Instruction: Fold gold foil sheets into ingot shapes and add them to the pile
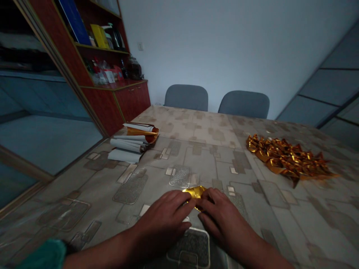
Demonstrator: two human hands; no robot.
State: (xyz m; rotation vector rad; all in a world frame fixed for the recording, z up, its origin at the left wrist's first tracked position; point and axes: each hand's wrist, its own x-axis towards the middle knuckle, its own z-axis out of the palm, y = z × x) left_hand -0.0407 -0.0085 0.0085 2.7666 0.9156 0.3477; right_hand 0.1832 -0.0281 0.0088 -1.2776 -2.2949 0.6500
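Bare forearms (112,244) lead to the left hand (165,209) and right hand (223,211), fingers (179,199) bent nearly closed and gripping a gold paper (197,192) between them. Its visible long axis runs roughly sideways, hand to hand, one corner pointing left just beyond the left fingers. Paper sheets (127,145) lie farther left of the fingers; folded gold pieces (291,160), well right.

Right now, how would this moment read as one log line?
left hand: touching gold foil piece | right hand: touching same foil piece | table, right side: folded gold pieces | table, left side: curled sheets
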